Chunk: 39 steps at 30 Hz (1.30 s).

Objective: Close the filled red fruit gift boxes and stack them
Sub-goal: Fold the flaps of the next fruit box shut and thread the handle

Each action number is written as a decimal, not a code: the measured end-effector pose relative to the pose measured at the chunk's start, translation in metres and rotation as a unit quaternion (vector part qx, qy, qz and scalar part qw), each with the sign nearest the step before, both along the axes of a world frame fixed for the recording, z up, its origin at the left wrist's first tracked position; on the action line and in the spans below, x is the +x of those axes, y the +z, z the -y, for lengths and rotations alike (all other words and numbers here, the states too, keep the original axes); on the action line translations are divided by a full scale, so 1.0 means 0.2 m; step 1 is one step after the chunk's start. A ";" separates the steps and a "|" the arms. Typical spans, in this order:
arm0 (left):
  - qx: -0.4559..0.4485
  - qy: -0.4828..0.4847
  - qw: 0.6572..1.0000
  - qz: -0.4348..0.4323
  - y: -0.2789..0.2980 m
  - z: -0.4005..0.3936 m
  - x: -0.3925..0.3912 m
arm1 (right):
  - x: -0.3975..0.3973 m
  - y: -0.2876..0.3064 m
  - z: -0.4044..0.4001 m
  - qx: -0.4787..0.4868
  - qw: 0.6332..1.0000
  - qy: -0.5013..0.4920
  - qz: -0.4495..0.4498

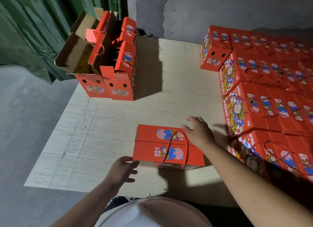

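A: So, where was the box (pixel 167 146)?
B: Closed, on the pale grainy plywood tabletop (pixel 101 125), its twisted cord handles lying across glossy red cardboard.
A: And the hands?
B: Left hand (pixel 124 170) relaxed at its near corner; right hand (pixel 199 131) spread, touching the far edge.

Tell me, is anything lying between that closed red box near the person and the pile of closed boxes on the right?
Nothing visible. Only bare board separates the closed box from the stack. The right hand rests at the box's far right corner, and the left hand touches its near left corner.

Open hands (pixel 162 152) beside closed red box (pixel 167 146)
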<state>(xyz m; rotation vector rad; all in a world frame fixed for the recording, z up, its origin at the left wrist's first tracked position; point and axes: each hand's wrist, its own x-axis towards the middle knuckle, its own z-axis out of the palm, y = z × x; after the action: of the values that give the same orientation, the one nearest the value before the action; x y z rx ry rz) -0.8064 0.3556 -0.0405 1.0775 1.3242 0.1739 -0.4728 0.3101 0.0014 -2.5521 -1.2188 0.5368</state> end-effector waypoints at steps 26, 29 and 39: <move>0.304 -0.245 0.920 0.032 0.19 -0.34 0.54 | -0.53 -0.11 0.58 -0.029 0.979 -0.113 -0.164; 0.298 -0.234 0.925 0.001 0.16 -0.29 0.50 | -0.49 -0.16 0.59 -0.028 0.957 -0.187 -0.219; 0.466 -0.414 0.777 -0.080 0.11 0.04 0.31 | -0.36 -0.22 0.41 0.080 0.584 -0.502 -0.632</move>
<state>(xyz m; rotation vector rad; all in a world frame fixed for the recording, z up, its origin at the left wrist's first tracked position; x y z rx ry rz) -0.7447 0.3467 -0.0188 2.4833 0.7372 0.0617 -0.5451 0.2272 -0.0417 -1.4416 0.6382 1.3622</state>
